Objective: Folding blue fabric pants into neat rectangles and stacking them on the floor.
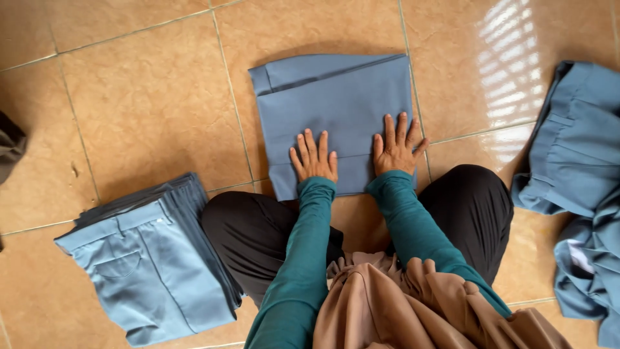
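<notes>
A folded blue-grey garment lies flat on the tan tiled floor in front of me. My left hand presses palm-down on its near edge, fingers spread. My right hand lies flat beside it on the same garment, fingers also spread. Neither hand grips anything. Both arms wear teal sleeves, and my knees in black trousers sit on either side of the garment.
A stack of folded blue and grey trousers rests on the floor at my left. A loose heap of blue garments lies at the right edge. A dark cloth shows at the far left.
</notes>
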